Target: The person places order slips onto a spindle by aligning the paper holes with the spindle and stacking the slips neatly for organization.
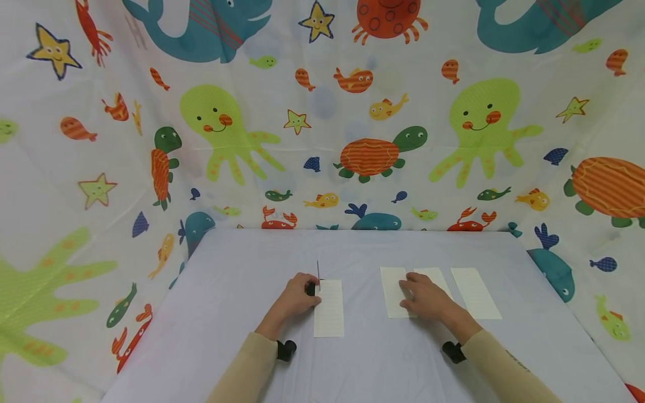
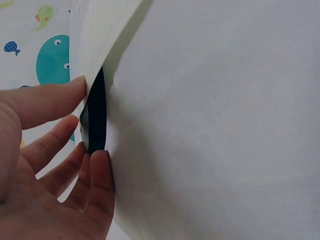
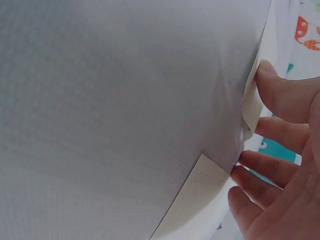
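Observation:
My left hand [image 1: 297,295] is at the upper left edge of a pale cream paper card [image 1: 330,313]. A small black thing [image 2: 98,115] lies between its thumb and fingertips; its kind does not show clearly. Past the fingers, a thin dark stick [image 1: 318,271] points away across the table. In the left wrist view the thumb tip meets the card's edge. My right hand [image 1: 428,296] reaches over two more cream cards, the left one [image 1: 393,294] and the middle one [image 1: 434,276]. Its fingers are spread and loosely bent, with the thumb tip touching one card [image 3: 252,102].
A third card [image 1: 476,294] lies slanted at the right of the row. All lie on a white-covered table [image 1: 373,364]. Behind and at the sides hangs a cloth [image 1: 322,112] printed with sea animals. Each wrist wears a black camera.

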The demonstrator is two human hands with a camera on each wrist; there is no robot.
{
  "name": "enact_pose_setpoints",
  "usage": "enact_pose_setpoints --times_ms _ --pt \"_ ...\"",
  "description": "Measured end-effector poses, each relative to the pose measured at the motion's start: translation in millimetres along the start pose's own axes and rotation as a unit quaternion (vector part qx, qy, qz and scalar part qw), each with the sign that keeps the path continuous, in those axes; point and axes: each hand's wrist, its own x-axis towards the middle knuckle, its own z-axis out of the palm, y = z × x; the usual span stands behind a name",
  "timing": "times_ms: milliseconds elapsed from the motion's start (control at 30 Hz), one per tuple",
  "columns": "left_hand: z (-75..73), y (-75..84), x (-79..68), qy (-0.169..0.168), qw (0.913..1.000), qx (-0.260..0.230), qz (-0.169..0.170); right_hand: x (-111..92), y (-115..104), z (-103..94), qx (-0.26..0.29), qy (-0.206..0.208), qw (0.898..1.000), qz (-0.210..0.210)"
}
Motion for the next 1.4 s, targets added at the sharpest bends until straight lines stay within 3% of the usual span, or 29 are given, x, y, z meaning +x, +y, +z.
enact_pose_setpoints --times_ms 233,467,633,1000,1200,1400 --pt "1.5 -0.3 -1.1 0.001 1.0 -0.003 -0.001 -0.8 -6.8 1.5 -0.001 0.014 1.0 0.007" --pt "1.7 -0.7 -0.9 0.002 1.0 0.001 -0.004 -3.1 -11.6 5.9 -0.011 0.074 0.997 -0.001" --pt "0.5 -0.4 -1.7 0.0 1.0 -0.002 -0.004 -5.4 -18.0 5.5 -0.008 0.096 0.995 0.023" --pt "0.3 0.5 -1.7 0.0 1.0 -0.005 -0.002 -3.5 -22.1 3.7 0.065 0.058 0.993 0.084" --pt "0.1 1.5 -4.2 0.001 1.0 -0.007 -0.007 0.5 -20.4 2.1 0.151 0.029 0.98 0.124" --pt "0.0 2.0 -5.0 -0.001 0.9999 -0.002 -0.011 2.9 -15.4 4.9 0.207 0.033 0.968 0.137"
